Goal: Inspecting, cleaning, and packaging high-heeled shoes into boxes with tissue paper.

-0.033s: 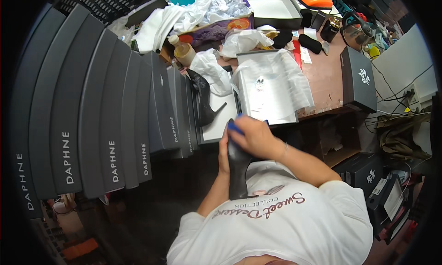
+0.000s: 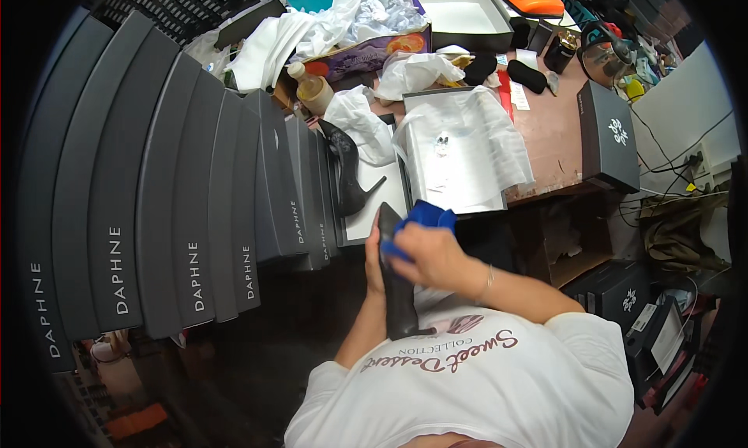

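Observation:
In front of my chest stands a black high-heeled shoe (image 2: pixel 400 300), toe upward and heel toward my shirt. My left hand (image 2: pixel 375 262) grips its left side, fingers partly hidden behind it. A bunched blue cloth (image 2: pixel 433 214) is in my right hand (image 2: pixel 436 257), pressed against the shoe's upper near the toe. Just beyond, a second black high-heeled shoe (image 2: pixel 347 171) lies on its side in a white-lined box (image 2: pixel 372 225). To its right, an open box (image 2: pixel 448 167) holds white tissue paper (image 2: pixel 502 136) and small items that I cannot make out.
A long row of dark grey shoe boxes (image 2: pixel 167 199) fills the left side. Behind sit a bottle (image 2: pixel 314 93), a purple carton (image 2: pixel 362 56) and crumpled paper. A dark box (image 2: pixel 608 136) stands at the table's right edge; more boxes (image 2: pixel 612 288) are stacked below.
My right hand has slid slightly down the shoe toward me. More of the blue cloth now shows above it, and the toe is uncovered. My left hand keeps its hold.

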`<state>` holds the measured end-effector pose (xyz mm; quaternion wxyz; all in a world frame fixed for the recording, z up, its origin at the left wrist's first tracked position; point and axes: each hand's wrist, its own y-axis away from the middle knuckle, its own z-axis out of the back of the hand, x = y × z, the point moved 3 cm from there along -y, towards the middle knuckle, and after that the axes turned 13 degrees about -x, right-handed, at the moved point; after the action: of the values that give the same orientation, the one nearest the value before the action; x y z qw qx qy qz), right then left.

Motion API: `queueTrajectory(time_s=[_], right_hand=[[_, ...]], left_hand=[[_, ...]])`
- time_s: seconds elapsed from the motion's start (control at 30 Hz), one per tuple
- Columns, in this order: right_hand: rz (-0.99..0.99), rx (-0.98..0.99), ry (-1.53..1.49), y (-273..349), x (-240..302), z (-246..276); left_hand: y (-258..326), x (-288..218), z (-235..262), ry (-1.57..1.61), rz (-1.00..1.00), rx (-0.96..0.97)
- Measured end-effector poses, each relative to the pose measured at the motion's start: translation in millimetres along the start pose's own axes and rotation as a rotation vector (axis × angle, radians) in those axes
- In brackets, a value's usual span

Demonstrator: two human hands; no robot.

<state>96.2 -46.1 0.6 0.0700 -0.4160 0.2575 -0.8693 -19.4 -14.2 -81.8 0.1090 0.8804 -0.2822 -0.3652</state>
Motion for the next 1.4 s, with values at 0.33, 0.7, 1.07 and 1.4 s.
queueTrajectory(time_s=[0.33, 0.7, 1.07, 1.4], right_hand=[[-0.022, -0.007, -0.028, -4, -4, -5], [-0.035, -0.013, 0.034, -23, -20, -13], [-1.024, -0.078, -1.183, -25, -86, 40], [0.221, 0.537, -0.125, 33, 21, -4]], left_hand=[[-3, 1, 14, -0.045, -0.001, 0.007], [4, 18, 9, 0.098, 0.199, -0.121], [-20, -15, -20, 0.290, 0.029, 0.255], [-30, 13, 29, 0.295, 0.204, -0.088]])
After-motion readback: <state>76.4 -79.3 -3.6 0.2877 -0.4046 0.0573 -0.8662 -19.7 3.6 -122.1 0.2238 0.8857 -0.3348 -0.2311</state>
